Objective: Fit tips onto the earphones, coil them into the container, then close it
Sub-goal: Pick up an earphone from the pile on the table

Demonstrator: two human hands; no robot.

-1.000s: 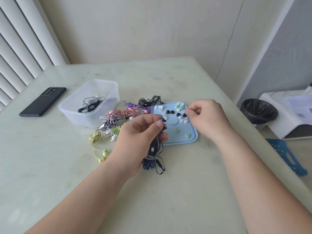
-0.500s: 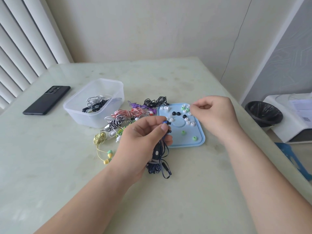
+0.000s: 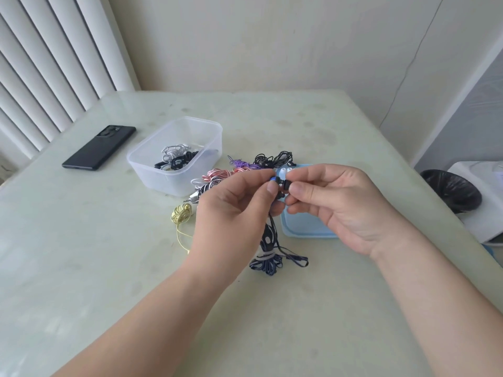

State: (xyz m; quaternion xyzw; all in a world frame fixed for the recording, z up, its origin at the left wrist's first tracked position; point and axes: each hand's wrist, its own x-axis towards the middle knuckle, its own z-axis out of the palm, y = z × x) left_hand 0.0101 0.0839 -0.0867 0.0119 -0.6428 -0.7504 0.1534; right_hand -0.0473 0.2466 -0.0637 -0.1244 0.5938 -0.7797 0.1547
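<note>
My left hand (image 3: pixel 234 210) pinches the blue earbud (image 3: pixel 275 180) of a dark blue earphone set, whose bundled cable (image 3: pixel 268 253) hangs down to the table. My right hand (image 3: pixel 337 202) pinches a small black ear tip (image 3: pixel 286 184) right against that earbud. Behind my hands lies the light blue lid (image 3: pixel 304 229), mostly hidden, with white tips (image 3: pixel 285 170) showing at its far edge. The clear plastic container (image 3: pixel 174 156) stands to the left with coiled white and black earphones inside.
A heap of coiled earphones, pink (image 3: pixel 220 175), purple (image 3: pixel 243 164), black (image 3: pixel 273 159) and yellow (image 3: pixel 181 214), lies between container and lid. A black phone (image 3: pixel 99 146) lies at the far left. A black bin (image 3: pixel 450 190) stands beyond the table's right edge.
My right hand has left the lid with a black tip and come to the earbud in my left hand. The head view has shifted a little.
</note>
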